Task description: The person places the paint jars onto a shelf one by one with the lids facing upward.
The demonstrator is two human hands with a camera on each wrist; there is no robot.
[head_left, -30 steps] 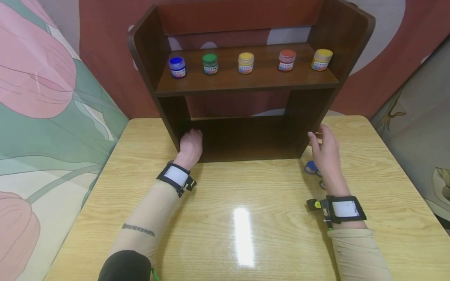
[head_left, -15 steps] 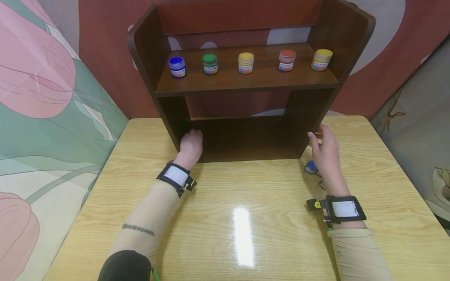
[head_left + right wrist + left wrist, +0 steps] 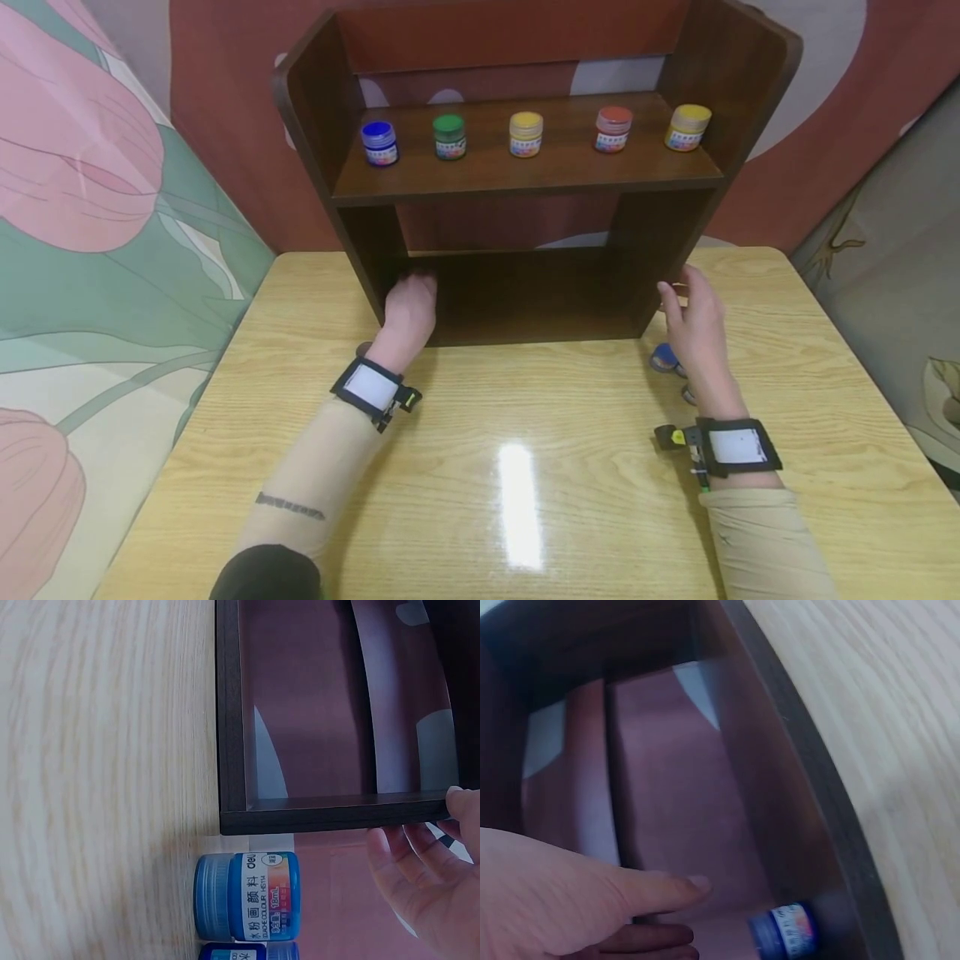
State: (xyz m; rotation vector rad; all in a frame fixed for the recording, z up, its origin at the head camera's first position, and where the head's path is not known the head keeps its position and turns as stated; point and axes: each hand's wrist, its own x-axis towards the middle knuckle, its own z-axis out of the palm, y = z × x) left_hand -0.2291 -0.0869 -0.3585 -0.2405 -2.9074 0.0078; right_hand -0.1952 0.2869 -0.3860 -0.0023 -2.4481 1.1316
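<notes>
My left hand is inside the lower compartment of a dark brown wooden shelf, by its left side. In the left wrist view, the thumb and fingers are fairly straight with a gap from a small blue paint jar. That jar stands on the bottom board; the hand hides it in the head view. My right hand holds the front edge of the shelf's right side, thumb on the inner side and fingers outside. Beside it on the table are a light blue paint jar and a darker blue one.
On the upper board stand a blue jar, a green jar, a yellow jar, a red jar and another yellow jar. A dark round thing shows behind the left wrist on the wooden table.
My left hand has shifted slightly to the right inside the lower compartment, and its wrist has tilted a little. The right hand and the jars on the upper board stay put.
</notes>
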